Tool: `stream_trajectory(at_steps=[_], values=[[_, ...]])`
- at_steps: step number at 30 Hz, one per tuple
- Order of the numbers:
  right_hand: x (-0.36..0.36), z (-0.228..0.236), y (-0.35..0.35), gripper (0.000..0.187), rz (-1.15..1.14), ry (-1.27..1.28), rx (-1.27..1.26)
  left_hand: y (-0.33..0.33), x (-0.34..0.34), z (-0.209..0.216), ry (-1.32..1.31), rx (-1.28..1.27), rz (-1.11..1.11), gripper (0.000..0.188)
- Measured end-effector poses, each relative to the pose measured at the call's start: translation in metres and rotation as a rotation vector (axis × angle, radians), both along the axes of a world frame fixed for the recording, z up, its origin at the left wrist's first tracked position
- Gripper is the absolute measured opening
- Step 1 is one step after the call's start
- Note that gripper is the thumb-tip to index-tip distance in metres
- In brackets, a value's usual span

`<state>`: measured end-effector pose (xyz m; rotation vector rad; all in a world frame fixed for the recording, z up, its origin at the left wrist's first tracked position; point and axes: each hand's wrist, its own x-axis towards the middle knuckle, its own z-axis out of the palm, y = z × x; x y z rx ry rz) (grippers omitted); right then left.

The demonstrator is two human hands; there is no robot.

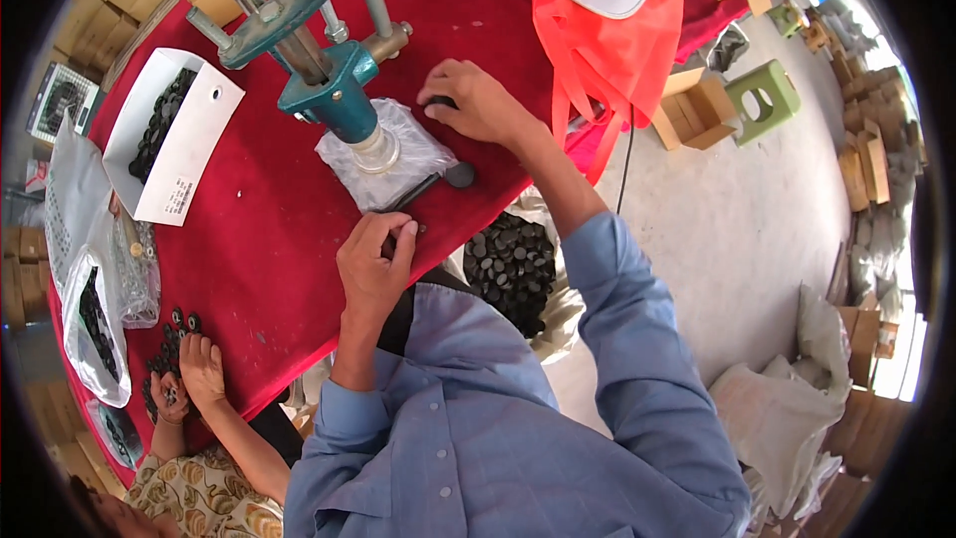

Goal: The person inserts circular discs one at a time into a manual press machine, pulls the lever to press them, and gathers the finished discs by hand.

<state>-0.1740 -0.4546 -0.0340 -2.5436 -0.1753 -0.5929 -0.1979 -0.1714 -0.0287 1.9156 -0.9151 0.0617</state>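
Note:
A teal hand press (344, 100) stands on the red-covered table, its ram over a base wrapped in clear plastic (344, 164). My right hand (480, 105) is to the right of the ram, fingers closed on a small black piece (441, 101), which looks like a disc. Close to the table's near edge, my left hand (373, 257) is closed with its fingers curled; something dark shows between thumb and fingers, mostly hidden. Beside the plastic-wrapped base lie a black disc (460, 174) and a thin dark strip (416, 191).
A white box (164, 201) of black parts and plastic bags (90, 319) lie left. A co-worker's hands (202, 369) are over small black parts at lower left. A sack of black discs (508, 274) stands below the edge. A red bag (607, 60) hangs at right, near a green stool (782, 90).

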Motion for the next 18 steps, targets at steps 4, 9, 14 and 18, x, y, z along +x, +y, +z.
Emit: stream_trajectory(at_steps=[4, 9, 14, 18], values=[[-0.062, 0.0, 0.02, 0.026, 0.001, 0.008, 0.154, -0.019, -0.013, 0.0, -0.07, 0.082, 0.001, 0.025], [-0.132, 0.011, 0.071, 0.032, -0.197, -0.076, 0.148, -0.056, -0.02, -0.002, -0.248, 0.224, -0.014, 0.039], [-0.164, 0.012, 0.084, 0.037, -0.285, -0.049, 0.284, -0.063, -0.022, -0.004, -0.314, 0.239, -0.158, 0.042], [-0.181, 0.008, 0.085, 0.038, -0.354, -0.008, 0.513, -0.057, -0.029, -0.001, -0.199, 0.159, -0.237, 0.038]])
